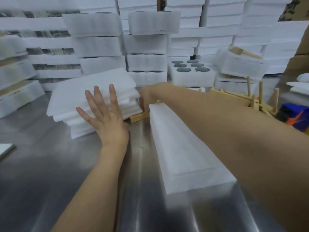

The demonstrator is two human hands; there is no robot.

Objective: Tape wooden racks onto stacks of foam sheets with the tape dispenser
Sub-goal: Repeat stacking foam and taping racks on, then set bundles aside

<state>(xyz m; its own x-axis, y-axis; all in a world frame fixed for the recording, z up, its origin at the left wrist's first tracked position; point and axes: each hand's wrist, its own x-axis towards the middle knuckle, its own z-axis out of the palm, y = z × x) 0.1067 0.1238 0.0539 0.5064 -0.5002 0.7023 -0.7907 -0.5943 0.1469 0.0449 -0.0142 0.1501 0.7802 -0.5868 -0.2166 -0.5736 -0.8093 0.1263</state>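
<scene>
A loose stack of white foam sheets [87,91] lies tilted on the steel table [41,173]. My left hand [103,114] presses flat against the stack's near side, fingers spread and straight. My right hand [147,96] reaches past a long white foam block [180,148] and its fingers curl down at the stack's right edge, onto a light wooden rack piece [139,116] that pokes out from under the stack. A blue and orange tape dispenser [296,114] sits at the far right, partly behind my right arm.
Several more wooden racks [247,97] with upright pegs lie behind my right forearm. Wrapped foam packs [100,46] are piled high along the back. A foam tray with dark round discs [190,67] stands at centre back. A white sheet corner [5,149] lies at left.
</scene>
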